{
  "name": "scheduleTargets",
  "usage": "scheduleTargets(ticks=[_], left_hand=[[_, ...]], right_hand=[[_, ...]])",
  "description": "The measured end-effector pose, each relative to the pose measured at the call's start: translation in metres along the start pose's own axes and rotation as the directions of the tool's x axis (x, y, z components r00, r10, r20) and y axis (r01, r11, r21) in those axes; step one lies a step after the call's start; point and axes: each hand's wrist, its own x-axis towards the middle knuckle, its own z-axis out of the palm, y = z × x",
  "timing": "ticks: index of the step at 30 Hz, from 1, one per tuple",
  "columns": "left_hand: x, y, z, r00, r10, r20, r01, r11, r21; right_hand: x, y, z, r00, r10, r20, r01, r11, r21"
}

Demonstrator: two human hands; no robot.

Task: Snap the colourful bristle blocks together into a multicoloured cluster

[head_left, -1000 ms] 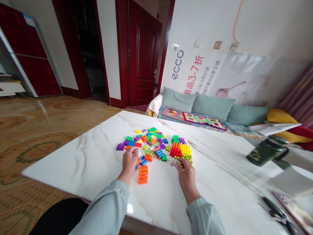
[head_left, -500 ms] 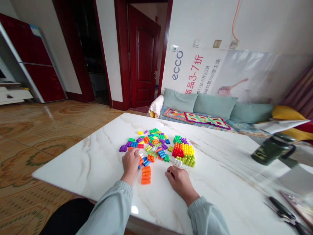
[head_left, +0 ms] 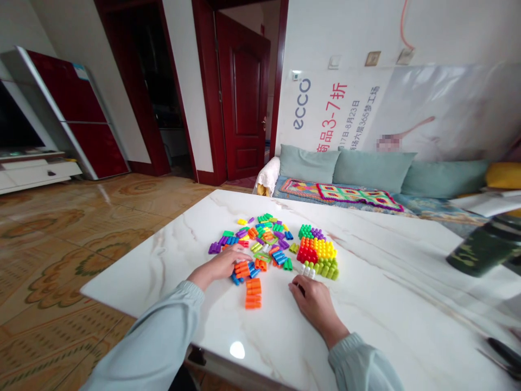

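Note:
My left hand (head_left: 223, 264) reaches in from the left over the near edge of a loose pile of colourful ridged plastic building blocks (head_left: 260, 239). Its fingers are stretched out, and the fingertips are close to or touching an orange block (head_left: 242, 269) that lies by blue ones. My right hand (head_left: 315, 304) rests on the table, loosely curled with a gap beside the thumb; its fingertips are partly hidden. Just beyond it are white blocks (head_left: 308, 271), beside a joined cluster of blocks in red (head_left: 307, 254), yellow, green, purple and lime. Between the hands lie orange blocks (head_left: 253, 294).
The marbled white table (head_left: 366, 309) carries a dark green mug (head_left: 484, 247) at the right and a black-handled tool (head_left: 504, 353) at the lower right edge. Behind stands a sofa with pale green cushions (head_left: 372, 171). A red door (head_left: 244, 103) is at the back.
The view has turned slightly left, so the scene shifts right. My left hand has changed from pointing down into the pile to lying sideways with fingers extended. My right hand stays by the white blocks.

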Motion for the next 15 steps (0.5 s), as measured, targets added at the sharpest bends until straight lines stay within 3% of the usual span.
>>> scheduleTargets(ticks=[5, 8, 10, 12, 14, 15], left_hand=[[-0.003, -0.010, 0.002, 0.999, -0.002, -0.055, 0.008, 0.993, 0.122], [-0.009, -0.011, 0.003, 0.986, -0.061, -0.153, 0.087, 0.982, 0.169], [-0.012, -0.007, 0.002, 0.955, -0.101, -0.279, 0.156, 0.971, 0.182], [-0.012, 0.002, 0.002, 0.851, -0.118, -0.512, 0.200, 0.974, 0.108], [-0.009, 0.019, 0.008, 0.667, -0.192, -0.720, 0.163, 0.980, -0.111], [-0.006, 0.030, 0.014, 0.603, -0.270, -0.751, 0.105, 0.960, -0.260]], right_hand=[[0.000, -0.004, -0.004, 1.000, 0.017, 0.019, -0.017, 1.000, 0.002], [0.000, -0.005, -0.004, 1.000, 0.018, 0.019, -0.018, 1.000, 0.006], [0.001, -0.004, -0.003, 1.000, 0.023, 0.010, -0.023, 1.000, 0.008], [0.001, -0.004, -0.001, 1.000, 0.023, 0.001, -0.023, 1.000, 0.014], [0.000, -0.004, -0.001, 1.000, 0.018, -0.004, -0.018, 1.000, 0.021], [0.000, -0.004, -0.001, 1.000, 0.017, -0.005, -0.017, 1.000, 0.025]])
